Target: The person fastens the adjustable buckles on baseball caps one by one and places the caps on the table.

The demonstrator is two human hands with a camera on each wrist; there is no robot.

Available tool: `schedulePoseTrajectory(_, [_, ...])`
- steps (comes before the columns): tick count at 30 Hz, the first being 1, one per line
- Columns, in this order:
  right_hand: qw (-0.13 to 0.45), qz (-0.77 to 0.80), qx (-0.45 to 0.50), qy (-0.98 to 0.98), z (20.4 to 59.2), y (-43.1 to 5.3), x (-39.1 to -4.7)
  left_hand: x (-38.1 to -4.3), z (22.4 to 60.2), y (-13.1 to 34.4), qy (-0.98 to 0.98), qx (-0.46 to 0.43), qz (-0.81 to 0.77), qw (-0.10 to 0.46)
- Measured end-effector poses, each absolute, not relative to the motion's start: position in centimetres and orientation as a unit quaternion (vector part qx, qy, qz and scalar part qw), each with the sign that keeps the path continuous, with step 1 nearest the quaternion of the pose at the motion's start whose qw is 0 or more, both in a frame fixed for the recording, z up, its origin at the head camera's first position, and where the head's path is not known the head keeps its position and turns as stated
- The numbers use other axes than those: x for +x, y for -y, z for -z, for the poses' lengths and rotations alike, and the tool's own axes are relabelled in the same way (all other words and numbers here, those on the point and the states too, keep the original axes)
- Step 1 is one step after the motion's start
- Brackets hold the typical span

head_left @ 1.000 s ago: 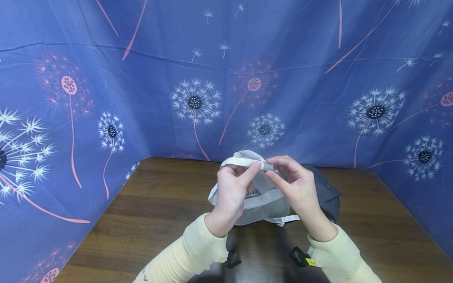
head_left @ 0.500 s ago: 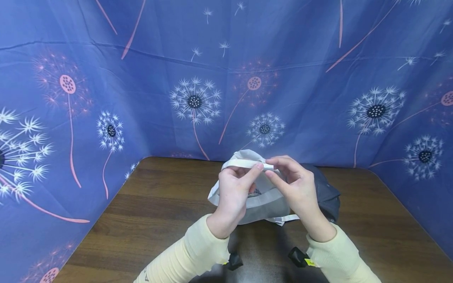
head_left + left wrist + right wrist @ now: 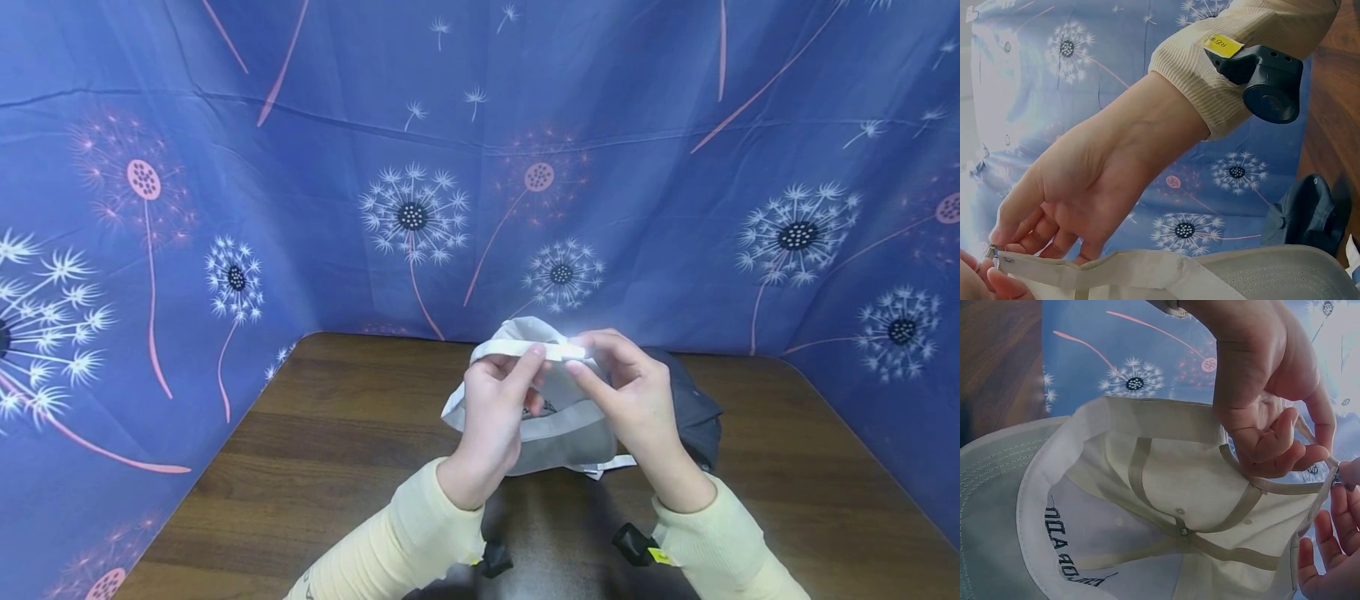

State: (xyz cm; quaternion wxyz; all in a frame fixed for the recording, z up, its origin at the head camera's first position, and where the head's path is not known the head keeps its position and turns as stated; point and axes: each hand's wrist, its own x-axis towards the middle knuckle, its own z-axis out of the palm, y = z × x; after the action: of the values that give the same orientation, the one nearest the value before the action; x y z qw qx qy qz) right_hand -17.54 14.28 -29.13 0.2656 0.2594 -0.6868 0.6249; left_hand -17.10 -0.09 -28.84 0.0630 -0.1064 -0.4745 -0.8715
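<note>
A pale cap (image 3: 566, 433) with a grey brim is held inside-up between both hands, above the table. Dark lettering shows through its crown in the right wrist view. My left hand (image 3: 491, 408) pinches the cap's white back strap (image 3: 506, 346) between thumb and fingers. Close by, my right hand (image 3: 637, 392) pinches the strap's bright end piece (image 3: 573, 351). A small metal buckle (image 3: 1337, 477) sits between the fingertips in the right wrist view, partly hidden by them. The left wrist view has the strap (image 3: 1041, 267) stretching from the fingertips to the cap.
A dark cap (image 3: 686, 408) lies on the brown wooden table (image 3: 300, 467), behind and right of the hands. A white strap or tag (image 3: 615, 462) shows under the pale cap. Blue dandelion-patterned cloth (image 3: 480, 233) hangs round the table's back and sides.
My left thumb has slid slightly left along the strap. More of the strap's end piece shows between the hands, and it now looks brighter. The right hand has barely moved.
</note>
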Motion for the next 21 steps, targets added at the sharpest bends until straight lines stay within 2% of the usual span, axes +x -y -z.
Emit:
schedulePoseTrajectory(10, [0.246,-0.623,0.246,0.701,29.02,-14.16,-17.38,-16.94,28.79,-0.41,0.487,-0.099,0.866,0.048])
schedulePoseTrajectory(21, [0.255,-0.615,0.260,0.699,29.08,-14.25,-17.54,-16.64,29.22,-0.36,0.486,-0.126,0.865,0.010])
